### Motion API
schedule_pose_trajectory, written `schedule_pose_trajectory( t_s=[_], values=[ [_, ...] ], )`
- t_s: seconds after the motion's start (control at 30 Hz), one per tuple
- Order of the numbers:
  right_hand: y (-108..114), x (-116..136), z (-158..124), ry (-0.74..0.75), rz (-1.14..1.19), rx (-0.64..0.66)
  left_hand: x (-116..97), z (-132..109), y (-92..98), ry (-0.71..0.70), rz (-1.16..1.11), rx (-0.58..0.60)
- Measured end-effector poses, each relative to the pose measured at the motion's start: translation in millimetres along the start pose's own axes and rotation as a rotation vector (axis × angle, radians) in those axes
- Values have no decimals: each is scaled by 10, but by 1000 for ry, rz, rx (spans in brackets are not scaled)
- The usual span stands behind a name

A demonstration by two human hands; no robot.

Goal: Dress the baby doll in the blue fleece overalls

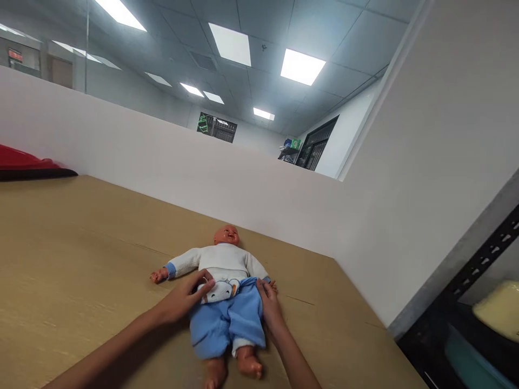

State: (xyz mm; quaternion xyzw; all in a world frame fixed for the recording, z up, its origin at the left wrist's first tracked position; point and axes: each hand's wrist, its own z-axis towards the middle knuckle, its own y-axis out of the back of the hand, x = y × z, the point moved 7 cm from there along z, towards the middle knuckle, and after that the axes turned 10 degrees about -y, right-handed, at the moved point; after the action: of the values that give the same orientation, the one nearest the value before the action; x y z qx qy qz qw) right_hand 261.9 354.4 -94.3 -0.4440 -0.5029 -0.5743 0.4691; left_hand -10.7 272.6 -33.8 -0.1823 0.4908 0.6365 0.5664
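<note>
Both my bare forearms reach up from the bottom edge, framing a bald plastic doll [229,235] that lies on its back between my hands, its feet towards me. My left hand [190,294] has thumb and forefinger close together over the cloth at its waist, though I cannot tell whether they pinch it; my right hand [271,308] grips the edge of the doll's soft blue trousers [247,310] at the waist. Far to the left sits a bright red item with a black edge [28,159]; on the right stands a black slotted metal rack [486,254], with a pale yellow bundle [498,308] and a teal item [472,356] beside it. Nothing but my own fingers covers the waist. The doll wears a white long-sleeved top [223,257] with blue cuffs, its arms spread; a white patch with an animal face [221,292] shows at the waist, a white hem peeps from one trouser leg, and its feet are bare. Beneath is a tan, faintly seamed tabletop [101,237], meeting a low white partition [162,156]. Beyond, square lights [303,66] glow in a grey panelled ceiling [263,16].
</note>
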Motion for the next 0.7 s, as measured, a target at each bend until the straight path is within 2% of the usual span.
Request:
schedule_pose_trajectory(
  t_s=[0.1,0.23,0.33,0.43,0.57,0.7],
  values=[
    [-59,-36,11,-49,-6,20,2,-48,82,-109,113,53],
    [-124,102,-69,-16,-46,175,109,-86,241,-196,270,59],
    [-148,264,-67,32,-66,222,222,16,353,-124,202,-78],
    [-165,348,28,55,-66,143,329,185,395,-4,96,-251],
    [-237,284,210,31,-69,-17,494,470,283,78,7,-318],
    [-380,178,349,11,-15,11,716,634,202,130,-131,-304]
  ],
)
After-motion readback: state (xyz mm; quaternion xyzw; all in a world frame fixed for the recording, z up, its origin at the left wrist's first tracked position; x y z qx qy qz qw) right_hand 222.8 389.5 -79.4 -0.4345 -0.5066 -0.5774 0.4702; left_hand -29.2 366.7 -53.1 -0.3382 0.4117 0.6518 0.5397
